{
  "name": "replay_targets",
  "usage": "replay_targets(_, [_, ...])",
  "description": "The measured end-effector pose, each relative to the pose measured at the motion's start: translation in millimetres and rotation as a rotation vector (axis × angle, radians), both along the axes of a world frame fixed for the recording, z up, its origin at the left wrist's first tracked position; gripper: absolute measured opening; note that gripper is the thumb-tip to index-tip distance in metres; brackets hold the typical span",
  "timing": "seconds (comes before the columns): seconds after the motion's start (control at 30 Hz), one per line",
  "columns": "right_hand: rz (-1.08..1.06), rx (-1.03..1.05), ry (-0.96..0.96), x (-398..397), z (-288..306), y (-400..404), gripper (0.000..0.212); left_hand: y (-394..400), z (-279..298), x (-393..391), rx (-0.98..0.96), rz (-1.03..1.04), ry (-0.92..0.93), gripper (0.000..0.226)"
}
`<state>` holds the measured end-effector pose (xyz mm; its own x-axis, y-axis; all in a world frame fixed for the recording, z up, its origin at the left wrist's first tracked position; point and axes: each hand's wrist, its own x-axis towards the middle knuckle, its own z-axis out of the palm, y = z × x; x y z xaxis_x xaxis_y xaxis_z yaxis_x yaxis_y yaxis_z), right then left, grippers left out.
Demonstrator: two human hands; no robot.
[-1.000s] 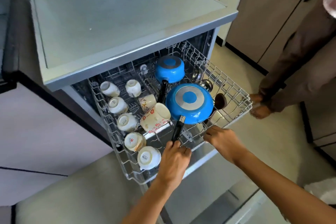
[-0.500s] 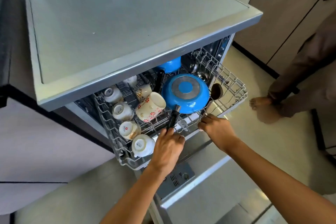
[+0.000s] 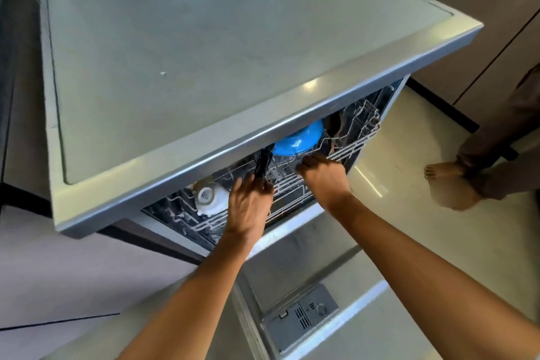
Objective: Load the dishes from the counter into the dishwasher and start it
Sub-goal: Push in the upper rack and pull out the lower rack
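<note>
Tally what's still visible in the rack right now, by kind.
Blue pans: 1, black handle sticking out toward the front
White cups: 1, upside down
Total: 2
Anything else is hidden under the counter top.

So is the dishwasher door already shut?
No, the door hangs open below the rack, where both the left hand and right hand rest.

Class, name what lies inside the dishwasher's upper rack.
Inside the rack: a blue pan with a black handle, and one white cup. The countertop covers everything further back.
</note>
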<state>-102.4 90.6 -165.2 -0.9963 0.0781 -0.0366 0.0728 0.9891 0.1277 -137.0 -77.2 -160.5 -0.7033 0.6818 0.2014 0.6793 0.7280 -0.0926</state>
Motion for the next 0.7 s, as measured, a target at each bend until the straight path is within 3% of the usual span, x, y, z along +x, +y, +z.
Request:
replay_targets(0.33, [-0.001, -0.006, 0.017, -30, 1, 15, 0.035, 5, -21, -33, -0.062, -0.099, 0.15, 0.033])
replay_targets(0.6, [0.036, 0.009, 0.075, -33, 7, 16, 0.035, -4, -33, -48, -0.053, -0.171, 0.04, 0.061])
replay_targets(0.7, [-0.008, -0.038, 0.052, -32, 7, 12, 0.032, -3, -31, -47, -0.056, -0.137, 0.017, 0.057])
